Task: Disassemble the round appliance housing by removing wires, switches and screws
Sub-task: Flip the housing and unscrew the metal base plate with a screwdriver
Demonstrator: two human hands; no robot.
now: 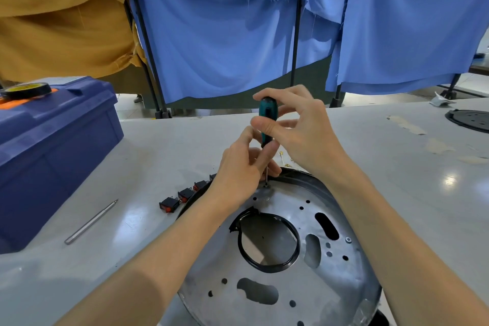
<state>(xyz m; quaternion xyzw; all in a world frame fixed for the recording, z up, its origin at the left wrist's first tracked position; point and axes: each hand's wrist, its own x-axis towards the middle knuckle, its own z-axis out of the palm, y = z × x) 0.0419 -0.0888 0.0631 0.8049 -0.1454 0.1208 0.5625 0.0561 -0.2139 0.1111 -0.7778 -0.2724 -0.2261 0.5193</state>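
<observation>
Round housing lies on the table. Right hand pinches the screwdriver handle. Left hand pinches its lower end, tip on a screw.

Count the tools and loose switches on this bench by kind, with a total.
Rocker switches: 4, one half hidden by the left hand
Screwdriver: 1
Loose driver shaft: 1
Toolbox: 1
Tape roll: 1
Total: 8

Bare forearms, left hand, right hand
</observation>
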